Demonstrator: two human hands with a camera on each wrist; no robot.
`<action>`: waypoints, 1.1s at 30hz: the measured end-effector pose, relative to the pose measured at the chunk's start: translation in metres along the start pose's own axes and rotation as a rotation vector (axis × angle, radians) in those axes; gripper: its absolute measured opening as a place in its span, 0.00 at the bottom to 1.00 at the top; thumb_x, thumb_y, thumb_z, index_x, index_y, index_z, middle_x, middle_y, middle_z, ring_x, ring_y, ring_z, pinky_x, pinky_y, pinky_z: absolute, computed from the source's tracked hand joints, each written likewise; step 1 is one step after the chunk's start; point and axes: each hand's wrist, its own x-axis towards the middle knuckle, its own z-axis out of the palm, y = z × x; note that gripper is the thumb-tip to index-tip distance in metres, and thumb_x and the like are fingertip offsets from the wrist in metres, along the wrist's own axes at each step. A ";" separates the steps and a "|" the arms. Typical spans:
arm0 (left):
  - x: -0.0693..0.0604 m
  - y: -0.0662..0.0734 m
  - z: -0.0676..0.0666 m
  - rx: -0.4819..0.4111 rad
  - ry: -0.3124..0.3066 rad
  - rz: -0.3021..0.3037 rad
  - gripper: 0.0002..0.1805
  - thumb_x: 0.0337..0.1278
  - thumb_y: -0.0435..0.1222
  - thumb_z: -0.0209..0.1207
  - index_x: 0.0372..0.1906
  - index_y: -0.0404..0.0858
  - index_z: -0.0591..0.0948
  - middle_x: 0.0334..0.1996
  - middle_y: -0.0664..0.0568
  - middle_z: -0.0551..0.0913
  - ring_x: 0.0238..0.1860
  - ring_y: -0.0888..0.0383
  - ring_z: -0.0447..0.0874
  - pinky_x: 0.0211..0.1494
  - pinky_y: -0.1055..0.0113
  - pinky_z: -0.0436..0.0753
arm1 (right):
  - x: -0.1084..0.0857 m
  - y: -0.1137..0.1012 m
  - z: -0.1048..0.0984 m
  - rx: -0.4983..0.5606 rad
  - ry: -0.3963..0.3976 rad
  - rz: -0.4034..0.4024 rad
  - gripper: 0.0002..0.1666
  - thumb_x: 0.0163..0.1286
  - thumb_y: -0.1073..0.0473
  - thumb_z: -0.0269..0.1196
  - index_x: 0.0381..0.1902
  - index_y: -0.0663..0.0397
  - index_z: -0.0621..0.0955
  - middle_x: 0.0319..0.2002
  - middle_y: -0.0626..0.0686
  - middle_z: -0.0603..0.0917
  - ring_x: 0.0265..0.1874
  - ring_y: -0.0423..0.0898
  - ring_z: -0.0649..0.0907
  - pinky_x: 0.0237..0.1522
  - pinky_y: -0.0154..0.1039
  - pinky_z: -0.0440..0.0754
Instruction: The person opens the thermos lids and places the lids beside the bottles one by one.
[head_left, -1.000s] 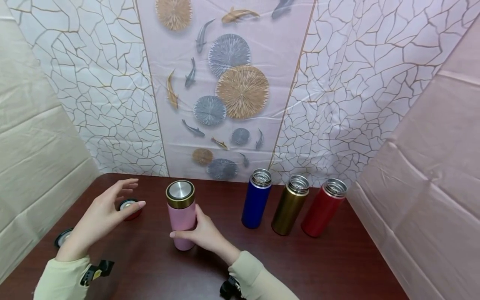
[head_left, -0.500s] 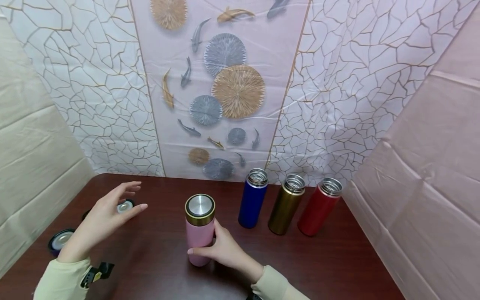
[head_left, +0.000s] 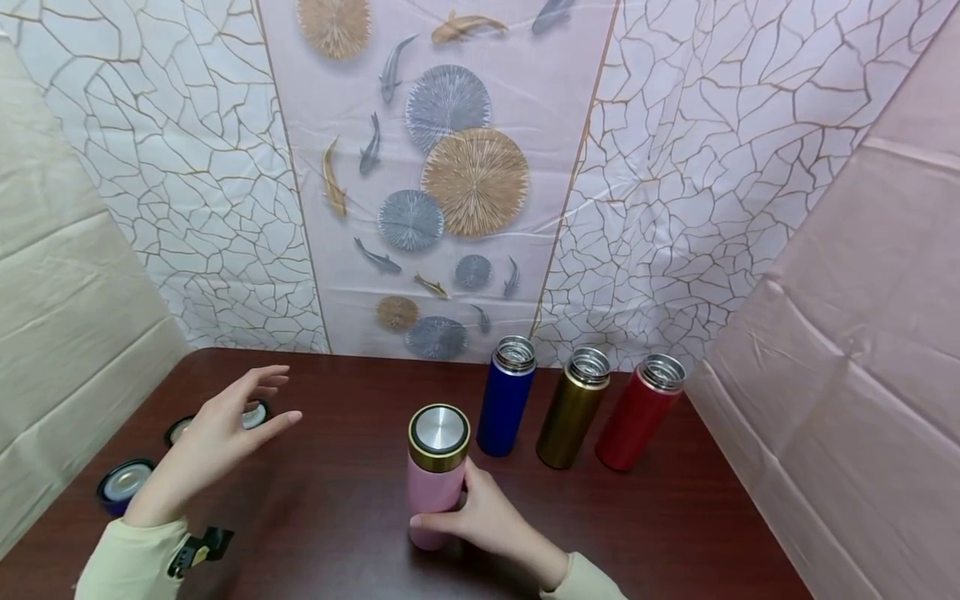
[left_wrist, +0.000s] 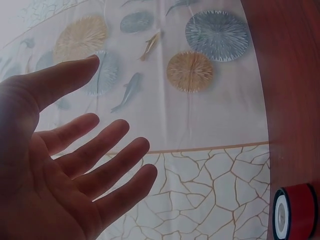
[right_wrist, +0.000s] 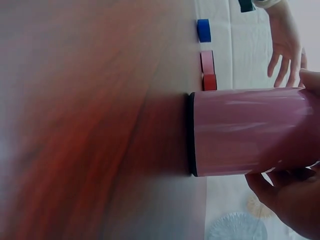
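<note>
My right hand [head_left: 495, 518] grips a pink thermos bottle [head_left: 435, 486], fingers and thumb around its lower body. The bottle stands upright with a gold-banded, silver-topped lid [head_left: 440, 429] on it. In the right wrist view its dark base sits at the table surface; whether it touches cannot be told. My left hand [head_left: 213, 442] hovers at the left, thumb apart and fingers loosely bent, holding nothing. Beneath and beside it lie loose bottle lids: a blue lid [head_left: 126, 483], a red lid [left_wrist: 301, 212], and a pinkish lid [right_wrist: 207, 62], partly hidden by the hand in the head view.
Toward the back right stand three lidless bottles in a row: a blue bottle [head_left: 506, 404], a gold-brown bottle [head_left: 572, 417] and a red bottle [head_left: 637, 421]. Patterned cloth [head_left: 360, 275] hangs behind the dark wooden table [head_left: 337, 508], with plain cloth at both sides.
The right hand has moved the pink bottle rightward and nearer to me. My left hand has stayed nearly in place, fingers spread as before. The camera has turned slightly.
</note>
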 end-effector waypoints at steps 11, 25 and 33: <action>-0.005 0.023 0.006 -0.076 -0.059 0.050 0.32 0.63 0.48 0.67 0.69 0.48 0.70 0.60 0.49 0.79 0.57 0.48 0.80 0.56 0.47 0.79 | -0.027 0.003 -0.026 -0.016 0.018 0.041 0.40 0.57 0.50 0.78 0.64 0.44 0.73 0.57 0.45 0.83 0.55 0.43 0.82 0.57 0.41 0.78; -0.015 0.057 0.011 -0.054 0.016 0.239 0.34 0.57 0.41 0.72 0.68 0.51 0.72 0.57 0.61 0.80 0.54 0.59 0.81 0.55 0.73 0.76 | -0.047 0.001 -0.066 -0.190 0.159 0.083 0.45 0.50 0.44 0.81 0.65 0.34 0.73 0.52 0.39 0.84 0.49 0.40 0.83 0.52 0.40 0.81; -0.015 0.063 0.014 -0.026 0.027 0.283 0.33 0.56 0.41 0.72 0.67 0.50 0.73 0.57 0.59 0.81 0.54 0.58 0.81 0.57 0.76 0.73 | -0.053 -0.017 -0.095 -0.296 0.277 0.088 0.41 0.46 0.40 0.82 0.58 0.26 0.77 0.45 0.35 0.84 0.42 0.39 0.83 0.44 0.41 0.82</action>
